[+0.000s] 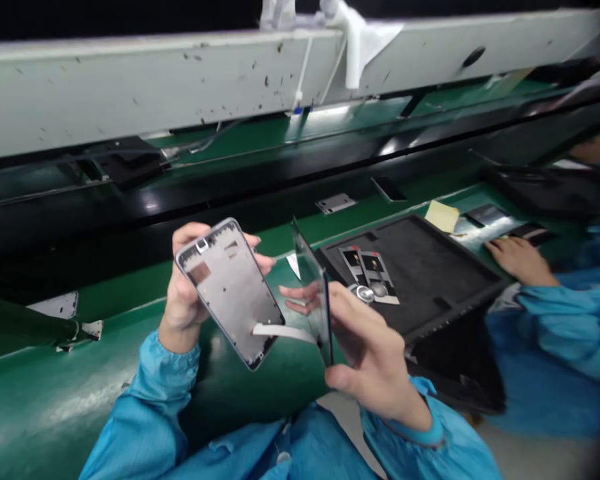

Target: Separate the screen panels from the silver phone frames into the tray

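In my left hand (183,293) is a grey phone frame (237,283), tilted, its inner side facing me. My fingers wrap around its left and far edges. My right hand (367,347) grips a thin dark glass screen panel (316,293) by its edges, held nearly upright and seen almost edge-on. A white strip (285,331) spans the gap between the frame's lower part and the panel's lower end. I cannot tell whether it is fixed at both ends. Both pieces are above the green bench (130,373).
To the right, a black tray (430,280) holds several flat parts and round metal pieces. Beyond lie a yellow note (443,216) and a metal plate (336,203) on the dark belt (260,193). A co-worker's hand (523,260) rests at far right. A grey beam (155,87) crosses overhead.
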Demonstrator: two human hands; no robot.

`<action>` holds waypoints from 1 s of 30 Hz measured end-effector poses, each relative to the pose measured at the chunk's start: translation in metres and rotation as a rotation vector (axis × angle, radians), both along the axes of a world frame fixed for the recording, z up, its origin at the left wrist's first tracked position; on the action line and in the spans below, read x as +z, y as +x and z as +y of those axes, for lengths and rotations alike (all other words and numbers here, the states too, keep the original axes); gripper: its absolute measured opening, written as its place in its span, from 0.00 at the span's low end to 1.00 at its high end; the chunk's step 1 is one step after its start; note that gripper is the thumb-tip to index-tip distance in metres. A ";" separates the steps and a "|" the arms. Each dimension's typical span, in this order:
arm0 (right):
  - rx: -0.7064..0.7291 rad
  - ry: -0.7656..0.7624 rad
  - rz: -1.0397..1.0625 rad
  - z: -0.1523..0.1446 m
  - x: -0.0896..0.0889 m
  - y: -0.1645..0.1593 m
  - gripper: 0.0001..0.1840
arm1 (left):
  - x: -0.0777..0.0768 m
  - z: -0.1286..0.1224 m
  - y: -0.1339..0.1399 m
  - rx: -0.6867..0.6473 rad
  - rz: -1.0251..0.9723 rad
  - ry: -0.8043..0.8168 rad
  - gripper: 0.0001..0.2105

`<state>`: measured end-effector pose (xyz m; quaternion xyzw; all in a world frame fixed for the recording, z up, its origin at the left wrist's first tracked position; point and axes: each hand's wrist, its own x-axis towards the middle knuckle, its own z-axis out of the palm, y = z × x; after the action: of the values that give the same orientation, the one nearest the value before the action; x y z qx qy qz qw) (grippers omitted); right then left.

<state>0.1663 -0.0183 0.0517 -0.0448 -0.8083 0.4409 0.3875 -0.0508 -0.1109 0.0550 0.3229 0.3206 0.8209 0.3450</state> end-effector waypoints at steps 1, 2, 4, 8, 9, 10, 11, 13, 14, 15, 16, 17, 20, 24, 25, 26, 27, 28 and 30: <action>-0.011 -0.030 -0.030 0.002 0.003 0.002 0.37 | 0.003 0.004 -0.003 -0.021 0.015 0.032 0.35; -0.023 -0.055 -0.063 0.005 0.007 0.004 0.36 | 0.005 0.007 -0.005 -0.052 0.029 0.066 0.32; -0.036 -0.095 -0.109 0.010 0.012 0.007 0.36 | 0.007 0.014 -0.011 -0.103 0.035 0.105 0.28; -0.021 -0.100 -0.109 0.012 0.018 0.009 0.36 | 0.003 0.022 -0.018 -0.074 0.037 0.103 0.27; -0.018 -0.083 -0.117 0.012 0.019 0.007 0.37 | 0.002 0.023 -0.019 -0.045 0.043 0.089 0.26; -0.013 -0.062 -0.128 0.011 0.018 0.005 0.37 | 0.000 0.024 -0.019 -0.022 0.055 0.076 0.26; -0.007 -0.038 -0.135 0.010 0.017 0.002 0.38 | -0.002 0.025 -0.020 0.000 0.076 0.076 0.26; -0.012 0.009 -0.137 0.009 0.010 -0.007 0.39 | -0.007 0.027 -0.019 0.039 0.136 0.093 0.25; -0.026 0.026 -0.133 0.008 0.006 -0.012 0.40 | -0.009 0.028 -0.019 0.069 0.178 0.111 0.24; -0.046 0.032 -0.130 0.007 0.000 -0.016 0.42 | -0.011 0.029 -0.019 0.105 0.227 0.129 0.23; -0.066 0.024 -0.131 0.007 -0.007 -0.021 0.44 | -0.013 0.029 -0.018 0.138 0.274 0.130 0.22; -0.081 -0.002 -0.134 0.007 -0.014 -0.026 0.46 | -0.014 0.030 -0.018 0.159 0.314 0.112 0.23; -0.095 -0.140 -0.131 0.006 -0.036 -0.039 0.51 | -0.017 0.032 -0.018 0.140 0.383 0.021 0.24; -0.097 -0.230 -0.082 0.009 -0.057 -0.053 0.54 | -0.019 0.037 -0.020 0.087 0.445 0.010 0.22; -0.085 -0.237 -0.067 0.010 -0.060 -0.056 0.53 | -0.020 0.038 -0.021 0.084 0.456 0.005 0.23; -0.070 -0.244 -0.052 0.012 -0.062 -0.058 0.52 | -0.020 0.039 -0.021 0.083 0.458 -0.007 0.24; -0.052 -0.252 -0.040 0.014 -0.062 -0.059 0.52 | -0.019 0.039 -0.021 0.085 0.449 -0.025 0.25; -0.033 -0.261 -0.036 0.016 -0.062 -0.058 0.51 | -0.019 0.039 -0.022 0.091 0.430 -0.043 0.26; 0.004 -0.276 -0.063 0.019 -0.059 -0.053 0.50 | -0.017 0.037 -0.023 0.111 0.380 -0.066 0.27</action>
<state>0.1131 0.0003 -0.0076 -0.1101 -0.7520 0.5469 0.3512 -0.0741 -0.0737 0.0383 0.4423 0.4241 0.7520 0.2430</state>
